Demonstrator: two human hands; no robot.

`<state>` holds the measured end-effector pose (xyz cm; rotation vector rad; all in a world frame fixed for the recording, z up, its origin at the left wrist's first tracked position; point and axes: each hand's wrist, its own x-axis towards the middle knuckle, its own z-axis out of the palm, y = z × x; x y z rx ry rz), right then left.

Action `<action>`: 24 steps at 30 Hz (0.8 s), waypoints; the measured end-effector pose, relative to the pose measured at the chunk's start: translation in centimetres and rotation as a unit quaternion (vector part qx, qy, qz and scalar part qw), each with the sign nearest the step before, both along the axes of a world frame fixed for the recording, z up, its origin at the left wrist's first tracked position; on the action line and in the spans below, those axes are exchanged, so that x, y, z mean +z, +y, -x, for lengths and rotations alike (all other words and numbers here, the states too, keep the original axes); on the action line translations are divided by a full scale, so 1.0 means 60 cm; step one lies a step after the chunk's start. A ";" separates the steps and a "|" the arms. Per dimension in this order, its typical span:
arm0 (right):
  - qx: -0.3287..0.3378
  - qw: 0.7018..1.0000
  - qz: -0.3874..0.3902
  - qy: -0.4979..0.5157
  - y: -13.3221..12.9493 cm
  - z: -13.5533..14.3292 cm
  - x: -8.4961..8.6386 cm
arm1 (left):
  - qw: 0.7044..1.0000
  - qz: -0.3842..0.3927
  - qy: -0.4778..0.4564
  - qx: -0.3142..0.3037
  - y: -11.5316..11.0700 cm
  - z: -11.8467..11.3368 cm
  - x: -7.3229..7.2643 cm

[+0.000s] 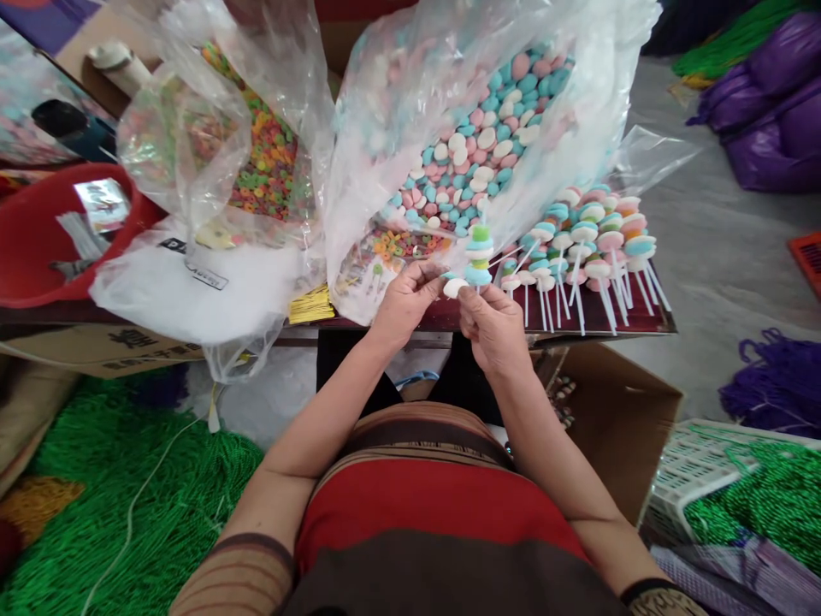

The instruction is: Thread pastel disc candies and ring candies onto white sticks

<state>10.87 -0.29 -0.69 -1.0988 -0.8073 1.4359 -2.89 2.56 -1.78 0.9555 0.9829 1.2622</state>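
Observation:
My right hand point(497, 329) is closed on the lower end of an upright candy skewer point(479, 257), stacked with blue, white, yellow and green pieces. Just left of it, my left hand point(410, 299) pinches a blue candy piece point(447, 276) at its fingertips. A white candy piece point(455, 287) sits between the two hands, touching the right fingertips. Beyond the hands, a large clear bag point(378, 111) lies open with pink, blue and white candies point(475, 154). Finished-looking candy skewers point(596, 235) lie piled to the right, their white sticks towards me.
Small ring candies point(266, 162) fill a bag at the back left. A red basin point(38, 231) holds white sticks. Yellow ties point(311, 305) lie at the table's front edge. Below right stand a cardboard box point(616, 411) and a white crate point(686, 470).

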 end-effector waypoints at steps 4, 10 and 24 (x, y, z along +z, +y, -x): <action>-0.036 0.998 -0.009 -0.056 0.004 0.008 -0.007 | 0.997 -0.021 0.067 0.020 -0.014 -0.006 -0.002; -0.040 0.995 -0.025 -0.091 0.005 0.007 -0.011 | 0.985 -0.079 0.146 0.041 -0.028 -0.003 0.005; 0.014 0.996 -0.041 -0.075 0.003 0.009 -0.011 | 0.998 0.056 0.002 -0.041 -0.024 0.009 0.010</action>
